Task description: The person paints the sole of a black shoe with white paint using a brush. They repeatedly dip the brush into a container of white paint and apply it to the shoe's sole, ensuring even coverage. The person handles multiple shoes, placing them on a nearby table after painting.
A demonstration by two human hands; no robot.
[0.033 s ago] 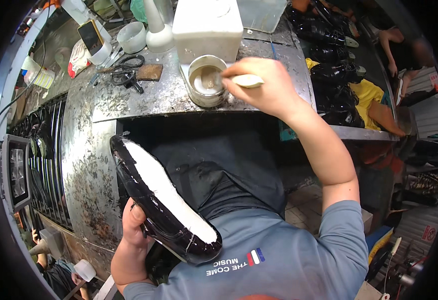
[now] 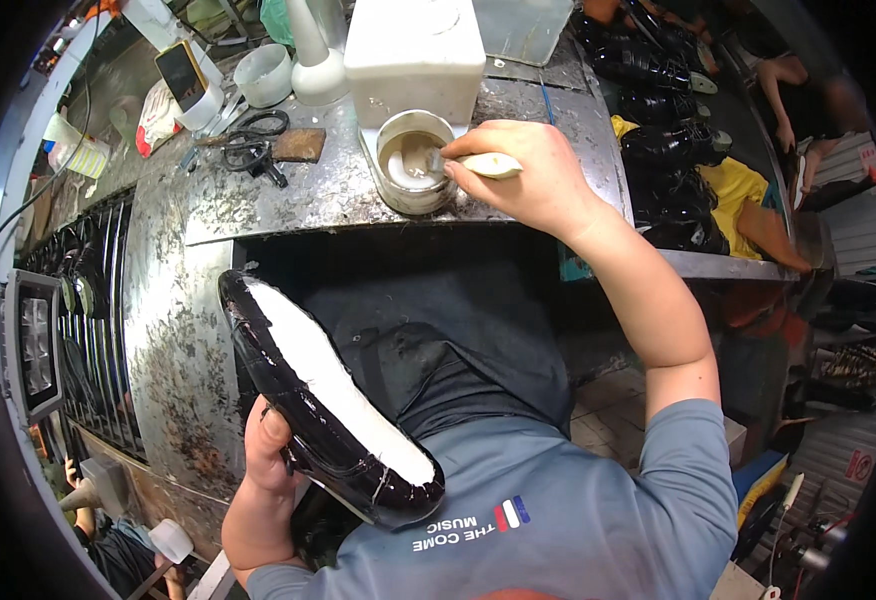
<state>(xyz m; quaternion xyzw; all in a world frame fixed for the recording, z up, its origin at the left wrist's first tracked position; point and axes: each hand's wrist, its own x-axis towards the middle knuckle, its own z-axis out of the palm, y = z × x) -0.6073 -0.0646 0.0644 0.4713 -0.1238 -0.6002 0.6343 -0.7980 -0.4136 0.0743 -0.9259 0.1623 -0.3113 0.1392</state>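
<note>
My left hand point(image 2: 270, 440) is wrapped round a glossy black shoe point(image 2: 298, 425), held sole up and tilted across my lap. A white layer point(image 2: 333, 385) covers most of the sole. My right hand point(image 2: 533, 175) grips a brush point(image 2: 493, 165) by its pale handle, at the rim of a round pot point(image 2: 416, 205) on the bench. The brush's far end reaches into the pot, and its bristles are hard to make out. Cloudy, whitish-brown liquid point(image 2: 408, 155) lies inside the pot.
Behind the pot stands a white plastic container point(image 2: 413, 60). Black scissors point(image 2: 248, 150) and a brown block point(image 2: 300, 145) lie to its left, near a phone point(image 2: 181, 75). Several black shoes point(image 2: 663, 140) fill the rack at right, beside yellow cloth point(image 2: 738, 195). A lamp point(image 2: 36, 345) stands at far left.
My right hand has shifted very slightly left with the brush, and the pale patch in the pot's liquid looks different. The shoe stays in the same place.
</note>
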